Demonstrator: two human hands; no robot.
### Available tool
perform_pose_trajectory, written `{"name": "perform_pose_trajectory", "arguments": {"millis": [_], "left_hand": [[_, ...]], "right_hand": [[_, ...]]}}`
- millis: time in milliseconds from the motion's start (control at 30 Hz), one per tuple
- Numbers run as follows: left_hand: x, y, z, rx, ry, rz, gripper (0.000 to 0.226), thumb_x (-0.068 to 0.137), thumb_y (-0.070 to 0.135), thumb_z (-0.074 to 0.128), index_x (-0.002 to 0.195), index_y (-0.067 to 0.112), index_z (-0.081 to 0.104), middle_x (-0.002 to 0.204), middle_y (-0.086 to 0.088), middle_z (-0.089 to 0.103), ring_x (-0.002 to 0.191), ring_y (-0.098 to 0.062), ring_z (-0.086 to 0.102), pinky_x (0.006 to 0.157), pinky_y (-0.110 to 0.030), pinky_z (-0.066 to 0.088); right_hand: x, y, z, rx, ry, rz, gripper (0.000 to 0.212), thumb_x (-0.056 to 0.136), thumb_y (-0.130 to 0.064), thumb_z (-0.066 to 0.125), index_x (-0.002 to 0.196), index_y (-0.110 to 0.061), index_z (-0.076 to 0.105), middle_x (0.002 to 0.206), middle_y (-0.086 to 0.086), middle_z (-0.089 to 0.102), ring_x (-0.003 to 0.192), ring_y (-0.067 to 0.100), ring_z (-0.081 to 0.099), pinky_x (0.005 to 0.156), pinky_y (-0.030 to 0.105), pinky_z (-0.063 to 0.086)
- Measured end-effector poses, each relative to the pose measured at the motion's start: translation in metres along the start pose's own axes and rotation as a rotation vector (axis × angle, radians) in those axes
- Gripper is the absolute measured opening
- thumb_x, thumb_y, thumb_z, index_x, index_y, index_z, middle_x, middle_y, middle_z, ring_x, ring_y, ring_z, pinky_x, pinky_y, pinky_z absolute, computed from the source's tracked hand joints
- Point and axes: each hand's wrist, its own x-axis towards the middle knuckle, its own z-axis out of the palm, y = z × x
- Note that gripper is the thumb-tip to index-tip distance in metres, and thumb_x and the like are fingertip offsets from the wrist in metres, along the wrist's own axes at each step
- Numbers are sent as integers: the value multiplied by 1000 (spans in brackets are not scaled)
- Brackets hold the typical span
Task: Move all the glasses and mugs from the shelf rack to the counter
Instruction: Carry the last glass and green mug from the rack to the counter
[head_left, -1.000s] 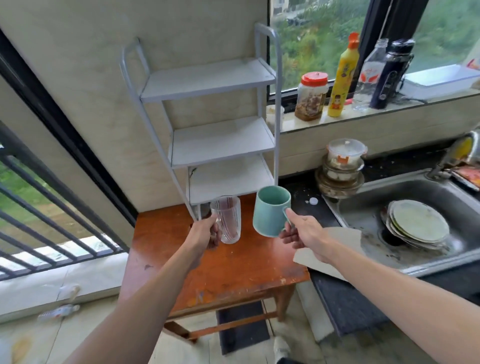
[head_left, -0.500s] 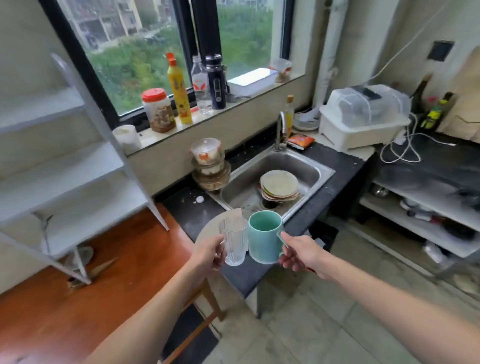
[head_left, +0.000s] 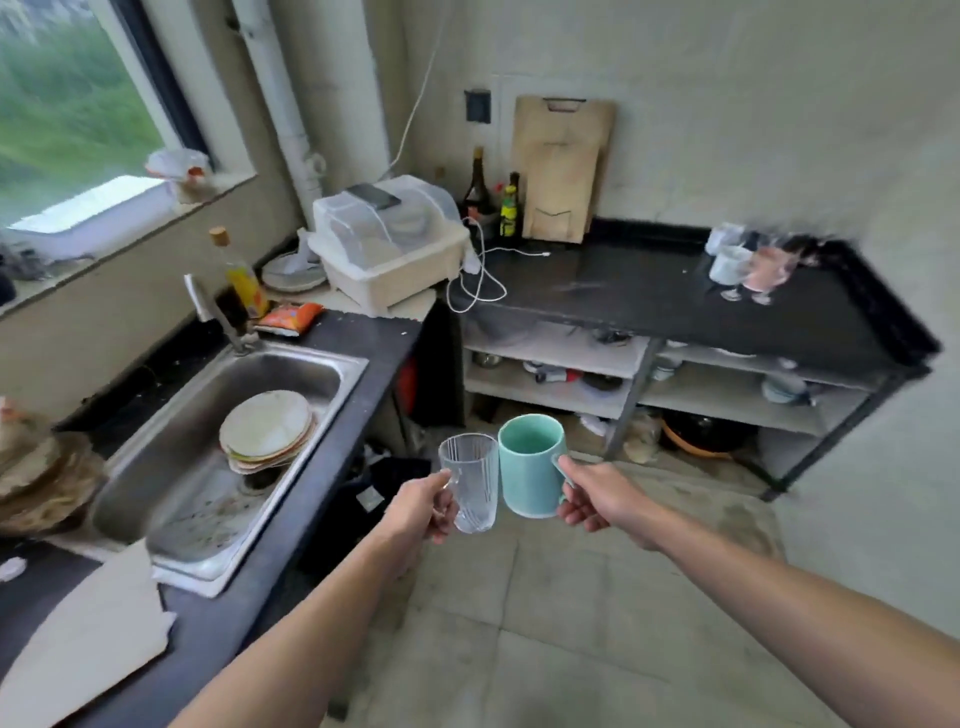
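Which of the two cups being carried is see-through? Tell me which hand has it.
The ribbed clear glass, held in the left hand. The mug in the right hand is opaque teal.

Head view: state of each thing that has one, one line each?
clear glass: upright, empty, held in left hand
teal mug: upright, empty, held by its handle in right hand
cups on far counter: standing, blurred
sink: holds stacked dirty plates
dish box lid: closed
cable: trailing over the counter edge

Two hands (head_left: 421, 506), one clear glass (head_left: 470, 480), one teal mug (head_left: 530, 467).
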Motion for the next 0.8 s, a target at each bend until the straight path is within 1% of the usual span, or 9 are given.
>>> {"name": "perform_pose_trajectory", "arguments": {"millis": [167,267,367,433,500,567,633,733,800], "left_hand": [[54,51,89,109,-144,28,46,96,28,43,53,14,39,53,-9,49,40,-19,39,47,-26,28],[96,77,135,176,-238,53,46,96,28,43,52,14,39,54,-10,48,41,-18,38,46,-26,29],[145,104,182,227,-325,52,48,95,30,45,49,17,42,53,-9,49,41,-17,39,47,-25,31],[178,122,214,237,-376,54,52,94,31,46,43,21,46,51,-6,50,43,-17,41,48,-24,31],[209,145,246,288,-406,67,53,92,34,48,40,21,48,50,-3,53,44,-16,43,51,-25,33],[234,169,277,360,-457,81,51,91,36,48,42,21,47,52,-4,54,44,-16,43,51,-25,34],[255,194,308,371,-514,91,48,91,35,47,46,21,46,54,-6,53,43,-16,42,48,-23,33],[282,221,358,435,-579,115,46,96,31,44,52,18,43,53,-6,51,42,-17,42,47,-25,33],[295,230,392,461,-617,113,46,97,30,43,53,16,42,52,-6,52,42,-18,41,48,-26,32]], "right_hand": [[14,20,-92,130,172,12,50,97,-52,46,60,-19,52,67,6,70,51,13,59,49,23,40],[29,32,-136,205,267,37,50,97,-52,46,60,-18,52,64,6,69,50,12,59,47,22,40],[51,37,-181,246,358,65,51,97,-52,46,60,-17,51,65,8,69,50,14,59,47,21,40],[69,33,-211,280,420,79,51,97,-51,47,60,-16,51,66,11,67,50,16,58,46,21,39],[87,24,-242,334,490,86,50,97,-48,48,61,-14,49,67,14,64,50,18,55,45,21,37],[98,16,-273,364,558,97,50,97,-47,49,61,-13,49,68,16,63,50,19,54,46,22,36],[106,11,-303,384,628,99,49,97,-47,51,62,-12,51,70,17,64,51,19,55,45,21,37],[113,13,-343,433,716,109,48,96,-48,52,63,-12,52,68,15,67,50,18,57,44,21,40],[118,21,-367,463,750,125,49,95,-50,52,64,-12,54,66,13,68,51,18,58,47,23,42]]}}
